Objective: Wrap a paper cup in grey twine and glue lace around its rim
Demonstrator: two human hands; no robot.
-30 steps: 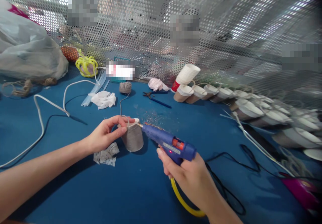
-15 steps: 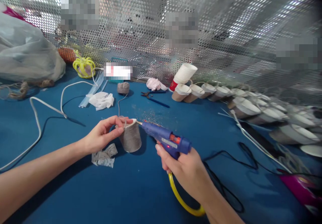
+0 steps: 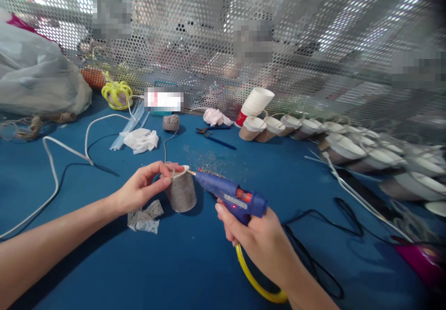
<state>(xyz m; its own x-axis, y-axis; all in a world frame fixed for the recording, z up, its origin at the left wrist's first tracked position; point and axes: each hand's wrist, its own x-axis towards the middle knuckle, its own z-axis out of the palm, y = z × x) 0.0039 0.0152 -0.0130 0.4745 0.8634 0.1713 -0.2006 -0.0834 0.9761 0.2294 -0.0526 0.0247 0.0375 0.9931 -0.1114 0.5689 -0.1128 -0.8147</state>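
A paper cup wound with grey twine (image 3: 183, 192) stands on the blue table, its white rim partly showing. My left hand (image 3: 149, 183) grips its near-left rim, fingers inside and thumb outside, with a strand of the twine at the fingertips. In my right hand (image 3: 256, 229) is a blue glue gun (image 3: 223, 190), its small red light lit. The nozzle points left, close to the cup's rim; whether it touches, I cannot tell. From the cup the grey strand runs back to a ball of twine (image 3: 171, 123). Crumpled printed paper (image 3: 145, 217) lies below my left hand.
Pliers (image 3: 218, 138) and crumpled white tissue (image 3: 140, 140) lie behind the cup. A stack of white cups (image 3: 257, 102) leans beside rows of wrapped cups (image 3: 252, 128) on the right. Glue sticks (image 3: 130, 125), a white cable (image 3: 54, 161), and a black cord (image 3: 348, 212) lie about.
The glue gun's nozzle has shifted slightly down and right from the cup's rim. My left hand stays on the cup.
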